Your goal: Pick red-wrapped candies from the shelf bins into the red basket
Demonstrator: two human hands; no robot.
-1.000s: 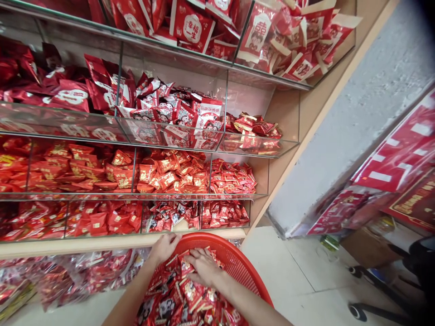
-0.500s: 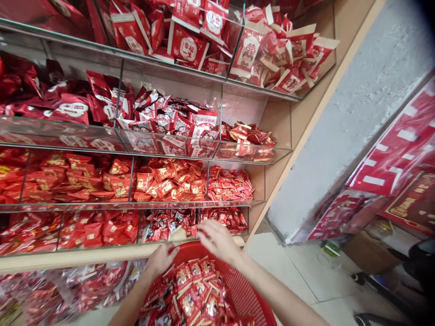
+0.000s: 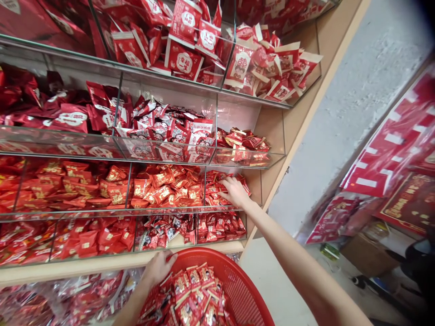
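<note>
A red plastic basket (image 3: 249, 290) stands below the shelves, with many small red candy packets (image 3: 199, 290) in it. My left hand (image 3: 159, 268) is closed round the basket's left rim. Over the right-end compartment of the second shelf from the bottom, my right hand (image 3: 234, 192) reaches out with fingers apart and nothing visible in them. Beneath its fingers lie small red wrapped candies (image 3: 212, 185), partly covered by the hand.
Clear dividers split the shelves into compartments of red packets (image 3: 185, 63). Larger dark-red bags (image 3: 70, 117) lie at left. Plastic-wrapped goods (image 3: 78, 294) fill the space under the bottom shelf. A grey wall (image 3: 326, 136), a cardboard box (image 3: 369, 256) and hanging red packages (image 3: 380, 158) are at right.
My right hand has moved up and right, from the basket's far rim to the compartment above the bottom shelf. My left hand stays on the basket rim. The view has shifted slightly.
</note>
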